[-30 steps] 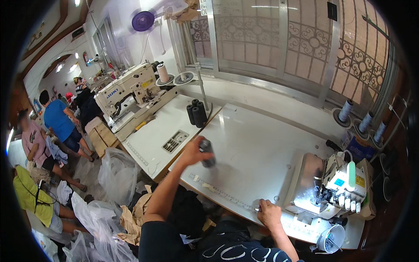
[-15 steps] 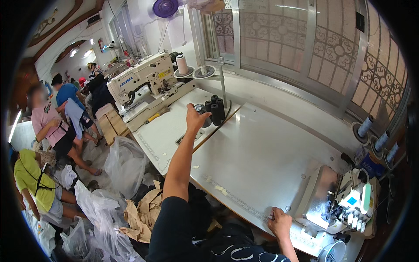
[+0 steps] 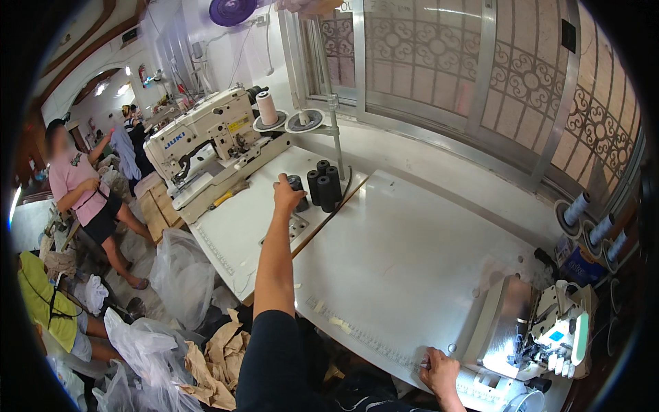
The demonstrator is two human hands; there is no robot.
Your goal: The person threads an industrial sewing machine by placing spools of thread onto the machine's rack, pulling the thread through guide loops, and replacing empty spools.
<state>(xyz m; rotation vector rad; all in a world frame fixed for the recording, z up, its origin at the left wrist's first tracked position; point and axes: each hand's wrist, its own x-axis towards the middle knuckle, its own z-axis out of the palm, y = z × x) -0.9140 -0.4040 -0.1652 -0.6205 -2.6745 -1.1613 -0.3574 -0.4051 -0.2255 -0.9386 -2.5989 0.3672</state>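
My left hand, arm stretched forward, is closed around a dark thread spool above the white table. Just to its right several black thread spools stand upright in a tight group, a small gap away. My right hand rests at the table's front edge, near the sewing machine on the right. Its fingers are curled together, and whatever they may hold is hidden.
A white sewing machine stands at the back left, near a spool stand. At right is a lit sewing machine; blue thread cones stand behind it. Plastic bags and brown paper lie left. Two people are beyond.
The view has shifted. My left hand has drawn the dark spool slightly left, away from the group. My right hand stays at the table edge. A person in blue is out of sight.
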